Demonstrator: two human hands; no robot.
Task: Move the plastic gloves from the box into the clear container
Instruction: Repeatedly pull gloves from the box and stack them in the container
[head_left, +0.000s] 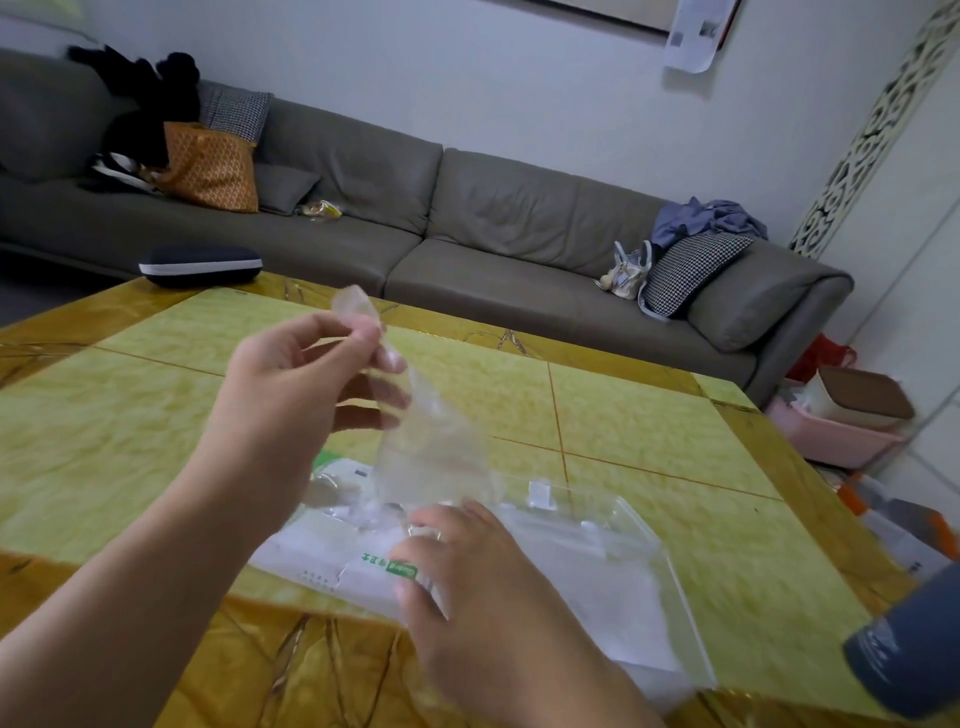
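My left hand (306, 379) is raised over the table and pinches the top of a clear plastic glove (431, 447), which hangs down to the white box with green print (332, 551). The glove's lower end still reaches the box's opening. My right hand (467, 587) rests on the right end of the box, fingers curled over its edge. To the right of the box lies the clear container (613, 571), flat on the table and see-through. The picture is blurred by motion.
The yellow-green table (649, 415) spreads all around. A dark glasses case (200, 265) lies at its far left edge. A grey bottle (909, 654) pokes in at the lower right. A grey sofa (467, 223) with bags and cushions stands behind.
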